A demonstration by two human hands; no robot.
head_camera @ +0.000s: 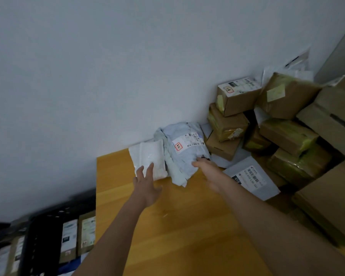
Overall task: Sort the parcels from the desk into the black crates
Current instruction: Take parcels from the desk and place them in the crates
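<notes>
A white padded parcel [150,158] lies at the far left corner of the wooden desk [179,226]. Beside it on the right lies a crumpled pale blue bag parcel [182,154] with a white label. My left hand [146,184] reaches forward with straight fingers, its fingertips touching the near edge of the white parcel. My right hand [209,172] is blurred, with its fingers on the lower right side of the blue parcel. A black crate [42,244] stands on the floor at the lower left, with boxed parcels upright inside it.
A heap of brown cardboard boxes [287,132] fills the desk's right side against the wall. A grey flat mailer [251,178] lies just right of my right forearm. The white wall runs behind the desk.
</notes>
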